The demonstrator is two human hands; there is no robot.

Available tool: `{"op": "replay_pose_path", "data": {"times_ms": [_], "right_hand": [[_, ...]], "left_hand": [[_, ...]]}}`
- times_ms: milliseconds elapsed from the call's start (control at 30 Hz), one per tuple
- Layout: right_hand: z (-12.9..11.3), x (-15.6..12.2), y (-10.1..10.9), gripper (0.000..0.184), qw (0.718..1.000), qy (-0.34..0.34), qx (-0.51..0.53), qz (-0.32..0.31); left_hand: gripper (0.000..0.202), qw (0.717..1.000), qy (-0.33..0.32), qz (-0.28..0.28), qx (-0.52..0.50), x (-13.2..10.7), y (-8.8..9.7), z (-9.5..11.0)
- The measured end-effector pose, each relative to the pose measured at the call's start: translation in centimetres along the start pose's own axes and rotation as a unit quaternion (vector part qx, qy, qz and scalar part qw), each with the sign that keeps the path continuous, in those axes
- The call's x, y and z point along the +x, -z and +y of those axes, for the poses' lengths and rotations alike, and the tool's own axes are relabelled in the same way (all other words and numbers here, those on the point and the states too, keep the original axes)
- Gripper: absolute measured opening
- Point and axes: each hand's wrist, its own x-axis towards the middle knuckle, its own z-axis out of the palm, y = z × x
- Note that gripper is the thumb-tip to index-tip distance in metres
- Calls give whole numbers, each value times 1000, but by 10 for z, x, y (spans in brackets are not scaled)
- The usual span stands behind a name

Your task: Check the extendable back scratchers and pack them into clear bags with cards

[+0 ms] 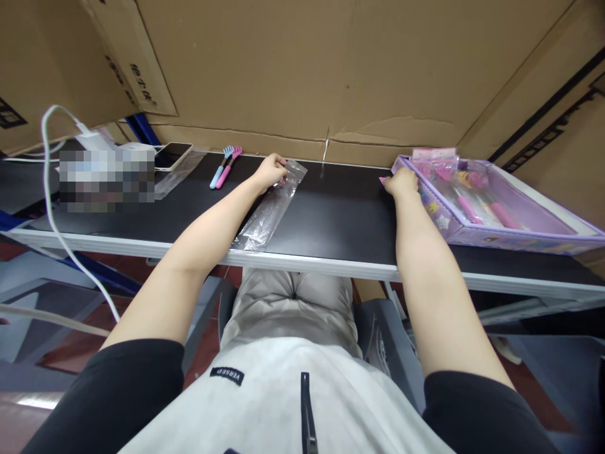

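My left hand (270, 171) is closed on the top end of a long clear plastic bag (269, 211) that lies on the black table (340, 221) and reaches its front edge. My right hand (401, 183) rests at the near corner of a purple tray (501, 236) holding several pink and purple pen-like items; its fingers pinch a small pink piece that I cannot make out. A blue and a pink small brush (225, 166) lie side by side to the left of my left hand, untouched.
A phone (172, 155) and another clear bag (182, 170) lie at the back left beside a white charger with a cable (51, 208) hanging off the table. Cardboard sheets (331, 69) wall off the back. Grey stools stand under the table.
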Motion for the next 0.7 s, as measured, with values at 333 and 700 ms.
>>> {"op": "replay_pose_path", "data": {"times_ms": [333,700], "right_hand": [[-1,0,2,56,998,-31,-37,-51],[-5,-1,-5,44,997,-20,-59,-50]], "left_hand": [[36,1000,-6,-12,-6,6,1,-6],[34,1000,-3,16,-26,2,0,-2]]}}
